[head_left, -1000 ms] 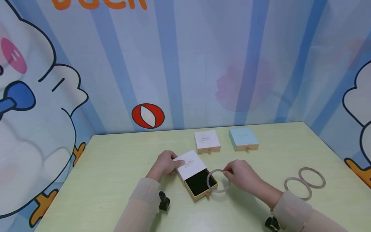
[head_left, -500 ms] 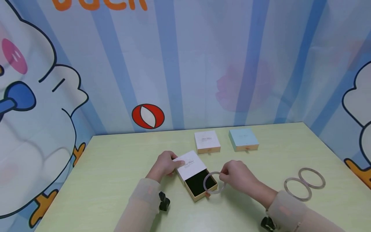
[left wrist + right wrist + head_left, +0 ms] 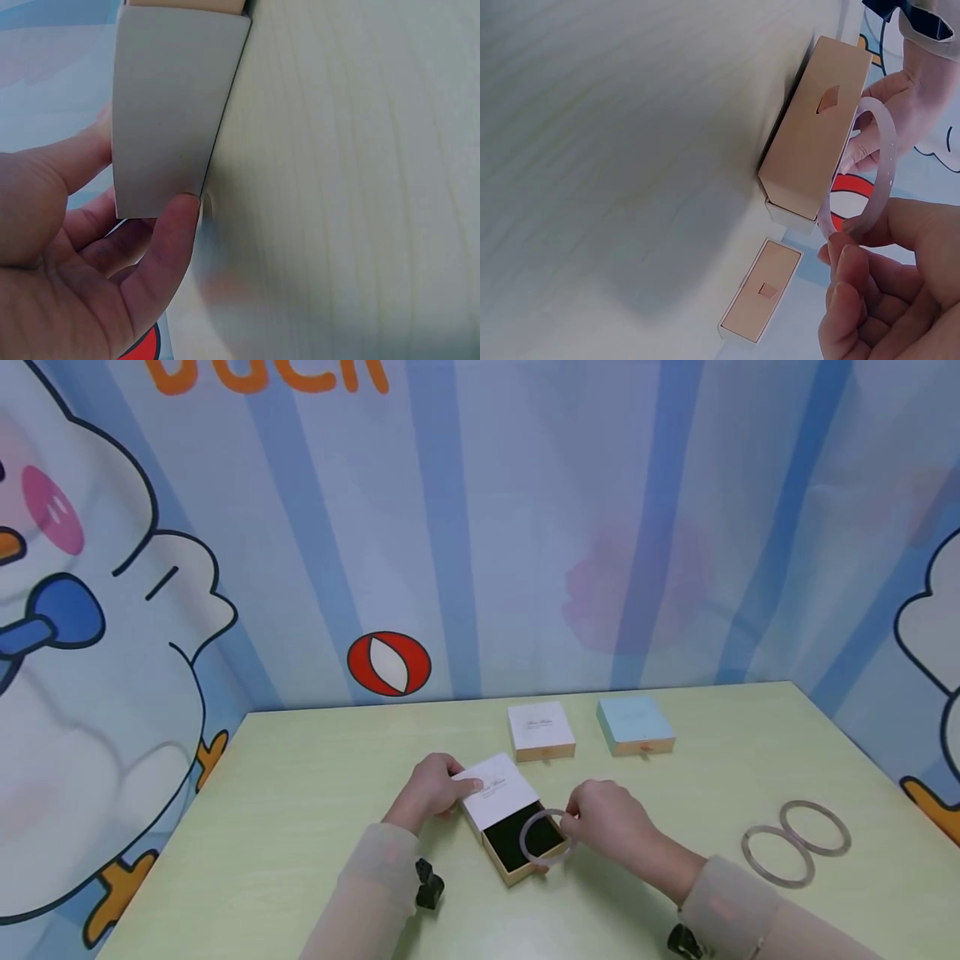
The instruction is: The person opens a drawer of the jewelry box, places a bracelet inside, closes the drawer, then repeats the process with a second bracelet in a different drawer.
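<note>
My left hand grips the white sleeve of a drawer-style gift box, thumb on top and fingers at its side and rear. The box's drawer is pulled partway out towards me, showing a dark lining. Between thumb and fingertips, my right hand pinches a pale pinkish bangle tilted above the drawer's right front corner. In the right wrist view the bangle overlaps the box's top edge; whether it touches cannot be told. The left wrist view shows the sleeve's side between thumb and fingers.
A white box and a light blue box stand closed at the back of the pale wooden table. Two more bangles, one nearer and one farther, lie at the right. A cartoon-printed backdrop rises behind.
My right hand has moved left, bringing the bangle from beside the drawer's front corner to over the drawer. My left hand stays on the box.
</note>
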Motion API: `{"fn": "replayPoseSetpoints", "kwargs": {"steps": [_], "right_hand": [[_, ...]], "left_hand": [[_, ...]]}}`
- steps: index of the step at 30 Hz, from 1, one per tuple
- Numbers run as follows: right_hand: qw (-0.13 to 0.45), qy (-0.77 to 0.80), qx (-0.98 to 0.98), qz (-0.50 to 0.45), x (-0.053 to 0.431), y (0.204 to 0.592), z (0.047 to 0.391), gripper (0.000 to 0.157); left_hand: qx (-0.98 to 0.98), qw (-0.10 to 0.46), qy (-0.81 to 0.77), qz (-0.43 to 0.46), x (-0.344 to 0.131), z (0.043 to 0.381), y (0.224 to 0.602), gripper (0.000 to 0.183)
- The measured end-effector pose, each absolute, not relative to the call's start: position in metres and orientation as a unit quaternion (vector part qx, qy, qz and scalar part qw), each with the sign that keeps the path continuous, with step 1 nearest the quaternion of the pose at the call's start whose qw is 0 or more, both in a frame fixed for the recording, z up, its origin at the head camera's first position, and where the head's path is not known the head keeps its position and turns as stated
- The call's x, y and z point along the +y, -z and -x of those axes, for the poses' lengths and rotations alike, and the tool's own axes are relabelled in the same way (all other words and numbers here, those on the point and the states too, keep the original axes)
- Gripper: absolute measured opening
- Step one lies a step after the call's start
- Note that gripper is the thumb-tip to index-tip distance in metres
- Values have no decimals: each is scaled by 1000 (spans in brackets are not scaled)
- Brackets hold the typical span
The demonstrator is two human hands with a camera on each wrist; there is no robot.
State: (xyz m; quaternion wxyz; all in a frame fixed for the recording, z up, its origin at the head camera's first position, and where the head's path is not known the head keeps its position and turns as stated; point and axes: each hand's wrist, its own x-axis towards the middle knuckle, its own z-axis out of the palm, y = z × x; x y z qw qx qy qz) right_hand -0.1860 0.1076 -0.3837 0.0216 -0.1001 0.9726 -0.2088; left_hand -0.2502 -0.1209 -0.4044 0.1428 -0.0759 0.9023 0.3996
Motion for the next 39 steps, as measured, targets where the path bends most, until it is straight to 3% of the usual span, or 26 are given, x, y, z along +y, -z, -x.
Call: {"fn": "replayPoseSetpoints", "kwargs": {"steps": [27, 39], "right_hand": [[3, 154, 981, 118, 85, 391, 187, 32], [-4, 132, 984, 118, 78, 392, 187, 29]], "left_hand": [[902, 144, -399, 74, -121, 251, 406, 31], [902, 146, -399, 81, -120, 252, 404, 31]]}}
